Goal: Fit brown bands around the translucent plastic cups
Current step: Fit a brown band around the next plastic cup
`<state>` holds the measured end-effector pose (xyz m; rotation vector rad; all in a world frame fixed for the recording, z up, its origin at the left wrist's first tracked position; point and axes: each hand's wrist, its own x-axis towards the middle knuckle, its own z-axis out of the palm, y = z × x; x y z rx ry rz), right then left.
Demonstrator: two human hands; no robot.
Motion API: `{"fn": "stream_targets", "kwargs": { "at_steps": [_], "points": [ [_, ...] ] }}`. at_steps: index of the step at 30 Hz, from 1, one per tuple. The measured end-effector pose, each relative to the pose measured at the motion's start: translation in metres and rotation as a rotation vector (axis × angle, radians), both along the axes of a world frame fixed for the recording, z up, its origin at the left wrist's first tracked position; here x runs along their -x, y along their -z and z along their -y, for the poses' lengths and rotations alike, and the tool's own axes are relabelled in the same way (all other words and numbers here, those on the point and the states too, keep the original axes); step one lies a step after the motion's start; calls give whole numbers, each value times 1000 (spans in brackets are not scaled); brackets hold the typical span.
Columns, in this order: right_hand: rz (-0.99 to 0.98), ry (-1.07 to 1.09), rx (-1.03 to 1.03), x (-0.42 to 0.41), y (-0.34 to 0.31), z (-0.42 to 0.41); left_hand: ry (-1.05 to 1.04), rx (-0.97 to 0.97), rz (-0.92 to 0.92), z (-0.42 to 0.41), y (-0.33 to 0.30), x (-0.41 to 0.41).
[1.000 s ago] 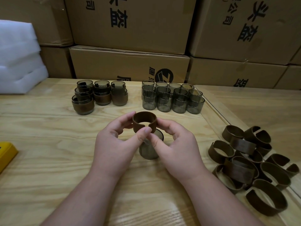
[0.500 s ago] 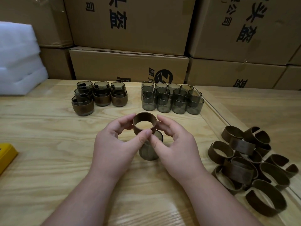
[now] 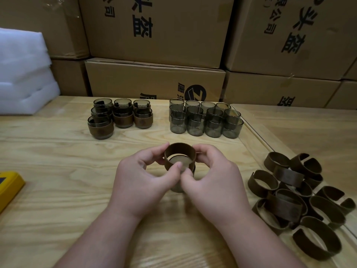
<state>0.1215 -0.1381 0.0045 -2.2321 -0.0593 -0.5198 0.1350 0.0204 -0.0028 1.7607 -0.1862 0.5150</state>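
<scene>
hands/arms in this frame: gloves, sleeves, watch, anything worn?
Nothing worn that shows. The left hand and right hand are bare: no gloves, no rings visible. Both forearms are bare up to the frame's bottom edge, with no sleeve cuff, watch or wristband in view. Nails look short and unpainted. No markings or tape.

Two bare forearms come into the head view from the near edge, each ending in a hand: the left hand [image 3: 144, 182] and the right hand [image 3: 214, 181]. No sleeve, cuff, glove, watch, bracelet or ring shows on either arm, which are uncovered from the near edge of the picture up to the fingertips. The fingers are short and rounded, and the fingernails that can be seen are trimmed short and unpainted.
</scene>
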Motion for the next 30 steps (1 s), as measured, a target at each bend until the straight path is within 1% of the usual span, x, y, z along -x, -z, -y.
{"fn": "stream_targets", "kwargs": {
  "at_steps": [4, 8, 14, 21, 25, 30],
  "points": [
    [-45, 51, 8, 1, -2, -1, -10, -46, -12, 3, -2, 2],
    [-92, 47, -2, 0, 0, 0, -16, -82, -66, 4, 0, 1],
    [-136, -8, -114, -4, 2, 1, -18, -84, -90, 4, 4, -2],
    [-171, -30, -183, -8, 3, 5, -2, -107, -101, 4, 4, -3],
    [-178, -33, -182, -9, 3, 5, 1, -102, -94, 5, 4, -3],
    [-168, -24, -134, -11, 4, 5, 2, -113, -109, 4, 6, -4]
  ]
}}
